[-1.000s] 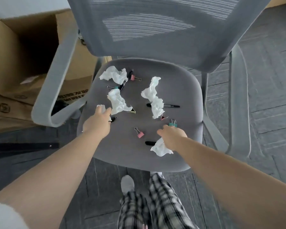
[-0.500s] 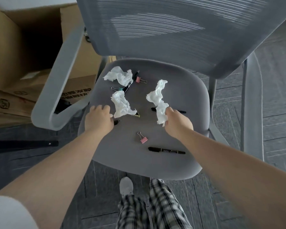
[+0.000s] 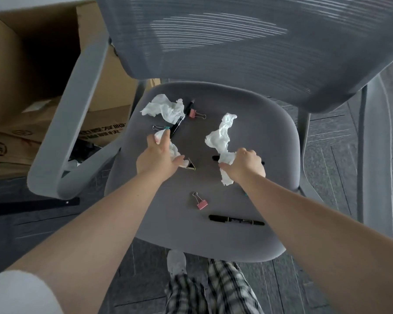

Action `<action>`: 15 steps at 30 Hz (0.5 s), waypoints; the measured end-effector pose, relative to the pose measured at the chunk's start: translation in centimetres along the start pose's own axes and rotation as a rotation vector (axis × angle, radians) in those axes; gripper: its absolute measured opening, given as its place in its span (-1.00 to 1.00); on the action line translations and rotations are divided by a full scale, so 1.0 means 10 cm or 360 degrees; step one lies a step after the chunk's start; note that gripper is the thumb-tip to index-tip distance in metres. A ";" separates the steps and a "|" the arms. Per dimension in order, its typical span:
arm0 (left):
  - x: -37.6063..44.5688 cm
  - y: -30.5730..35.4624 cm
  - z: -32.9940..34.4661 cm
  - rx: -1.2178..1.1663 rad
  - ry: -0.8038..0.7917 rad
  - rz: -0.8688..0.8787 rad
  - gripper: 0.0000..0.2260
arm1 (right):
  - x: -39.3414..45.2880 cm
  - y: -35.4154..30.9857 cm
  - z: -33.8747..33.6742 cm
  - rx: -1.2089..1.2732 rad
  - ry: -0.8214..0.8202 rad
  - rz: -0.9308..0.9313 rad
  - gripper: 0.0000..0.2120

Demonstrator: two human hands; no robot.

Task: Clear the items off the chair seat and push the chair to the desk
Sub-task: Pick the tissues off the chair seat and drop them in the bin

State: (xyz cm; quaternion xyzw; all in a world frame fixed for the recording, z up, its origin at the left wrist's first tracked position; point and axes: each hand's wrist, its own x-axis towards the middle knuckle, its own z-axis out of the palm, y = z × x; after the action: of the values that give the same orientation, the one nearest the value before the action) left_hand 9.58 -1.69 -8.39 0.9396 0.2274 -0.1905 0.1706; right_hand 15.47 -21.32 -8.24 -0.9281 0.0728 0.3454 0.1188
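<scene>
A grey office chair seat (image 3: 270, 141) carries crumpled white tissues, black markers and binder clips. My left hand (image 3: 158, 156) closes around a crumpled tissue (image 3: 175, 151) at the seat's left middle. My right hand (image 3: 245, 165) grips the lower end of a long crumpled tissue (image 3: 220, 137), over a black marker (image 3: 215, 157). Another tissue (image 3: 162, 108) lies at the back left beside a black pen (image 3: 178, 123) and a pink clip (image 3: 196, 114). A second pink clip (image 3: 200, 201) and a black marker (image 3: 236, 220) lie near the front edge.
Cardboard boxes (image 3: 43, 75) stand to the left behind the grey armrest (image 3: 77, 114). The mesh backrest (image 3: 236, 46) rises at the far side. A right armrest (image 3: 377, 155) flanks the seat. My plaid trouser leg (image 3: 213, 291) and shoe (image 3: 176, 261) are below the front edge.
My left hand moved forward onto the left-middle tissue and closed on it. My right hand slid up and gripped the long tissue's lower end. Earlier my right hand took a tissue off the front marker.
</scene>
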 end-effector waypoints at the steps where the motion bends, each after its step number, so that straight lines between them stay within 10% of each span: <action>1: 0.03 0.00 0.02 -0.0031 -0.0035 -0.0067 -0.36 | 0.02 -0.01 0.01 -0.0010 0.0010 -0.0012 -0.62; 6: 0.08 -0.05 0.04 -0.0113 0.0041 -0.0094 -0.58 | 0.02 -0.03 -0.01 0.0066 0.0144 -0.0164 -0.99; 15: 0.36 0.05 -0.47 -0.0229 0.0493 -0.0031 -0.83 | 0.14 -0.32 -0.30 0.0580 0.0291 -0.0291 -0.83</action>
State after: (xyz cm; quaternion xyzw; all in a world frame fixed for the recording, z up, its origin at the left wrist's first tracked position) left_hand 14.13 1.13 -5.72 0.9408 0.2731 -0.0282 0.1986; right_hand 19.13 -19.18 -6.43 -0.9214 0.0602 0.2288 0.3083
